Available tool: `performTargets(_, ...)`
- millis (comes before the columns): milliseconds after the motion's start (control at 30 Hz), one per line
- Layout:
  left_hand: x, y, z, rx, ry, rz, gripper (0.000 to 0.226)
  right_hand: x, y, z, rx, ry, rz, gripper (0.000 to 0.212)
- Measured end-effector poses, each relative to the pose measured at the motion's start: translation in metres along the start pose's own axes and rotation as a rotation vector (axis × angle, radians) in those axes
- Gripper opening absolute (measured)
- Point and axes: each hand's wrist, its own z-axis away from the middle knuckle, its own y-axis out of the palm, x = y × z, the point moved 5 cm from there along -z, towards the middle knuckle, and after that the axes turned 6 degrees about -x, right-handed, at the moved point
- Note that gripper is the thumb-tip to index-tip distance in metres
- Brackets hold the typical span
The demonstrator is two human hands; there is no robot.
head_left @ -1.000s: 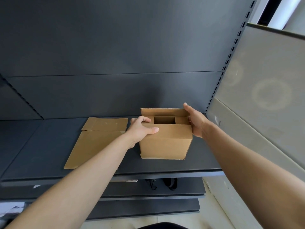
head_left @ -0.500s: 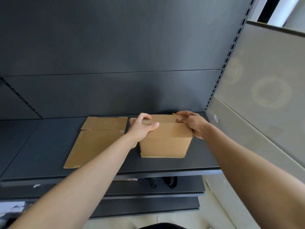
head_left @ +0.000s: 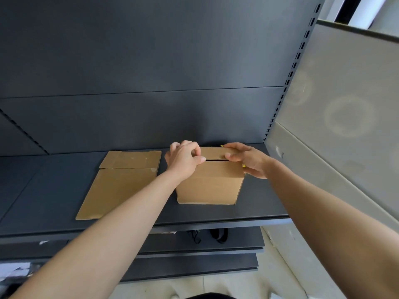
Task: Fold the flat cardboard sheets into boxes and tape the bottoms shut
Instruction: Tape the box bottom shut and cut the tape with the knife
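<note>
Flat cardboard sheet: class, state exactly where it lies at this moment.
In the head view, the flat cardboard sheet lies on the dark shelf, left of centre, just to the left of the folded box and apart from it.

Both hands (head_left: 183,161) (head_left: 251,162) atop cardboard box (head_left: 209,184)

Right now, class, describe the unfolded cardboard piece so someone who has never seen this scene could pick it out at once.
Look at the dark grey metal shelf. On it, left of the standing brown cardboard box under the left hand and right hand, lies the flat brown cardboard sheet. It alone is unfolded and untouched.
</note>
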Motion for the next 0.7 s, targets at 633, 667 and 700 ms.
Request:
performTargets(633, 0.000, 0.009, -0.006, -0.022, -0.048, 0.040, 0.020, -0.039, -0.030, -0.068, -0.297, -0.291, 1.526, 0.047)
performTargets(667, 0.001, 0.007, -0.007, -0.025, -0.053, 0.051, 0.021, -0.035, -0.031, -0.069, -0.303, -0.300, 1.467, 0.045)
performTargets(700, -0.008, 0.005, -0.008, -0.014, -0.022, 0.068, 0.022, -0.026, -0.040, -0.060, -0.352, -0.284, 1.364, 0.042)
